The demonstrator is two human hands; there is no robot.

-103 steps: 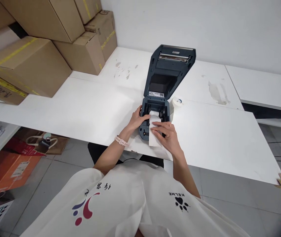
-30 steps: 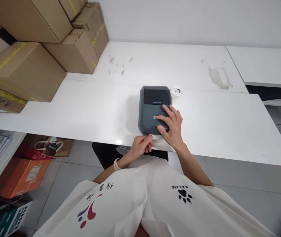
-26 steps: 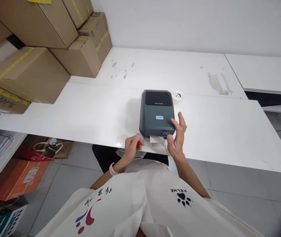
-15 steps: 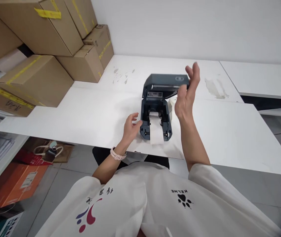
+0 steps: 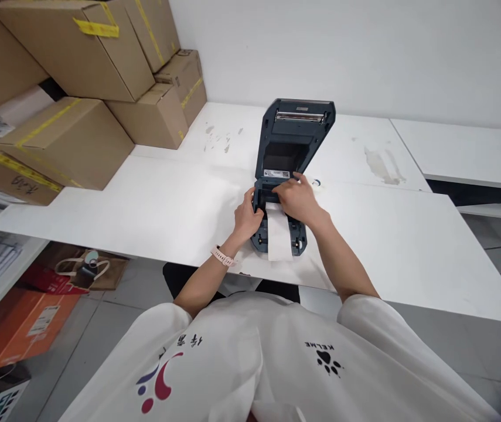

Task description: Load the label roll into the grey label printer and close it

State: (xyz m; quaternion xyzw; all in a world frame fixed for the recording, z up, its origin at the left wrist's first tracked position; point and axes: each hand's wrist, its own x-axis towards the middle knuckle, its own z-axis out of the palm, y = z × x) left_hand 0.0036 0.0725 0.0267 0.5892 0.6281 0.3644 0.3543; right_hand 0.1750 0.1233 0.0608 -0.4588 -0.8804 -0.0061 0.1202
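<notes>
A dark blue-grey label printer [image 5: 299,241] stands on the white table with its lid [image 5: 296,138] tilted up and back. From its inside, a strip of white label paper [image 5: 279,237] runs out over the front edge. My left hand [image 5: 247,217] grips the left wall of the printer body, its thumb over the rim. Across the right wall lies my right hand [image 5: 298,199], fingers bent and reaching into the roll bay. The hand hides that side of the bay and what its fingertips touch.
Taped cardboard boxes [image 5: 65,140] are stacked at the table's left. A white wall [image 5: 342,53] rises behind the table [image 5: 180,205]. Peeled patches [image 5: 382,164] mark the tabletop. An orange box [image 5: 30,322] and a paper bag [image 5: 112,272] are on the floor at left.
The lid has swung much further up and back. My right hand has left the lid and come down into the printer. My left hand has moved right onto the body's left wall.
</notes>
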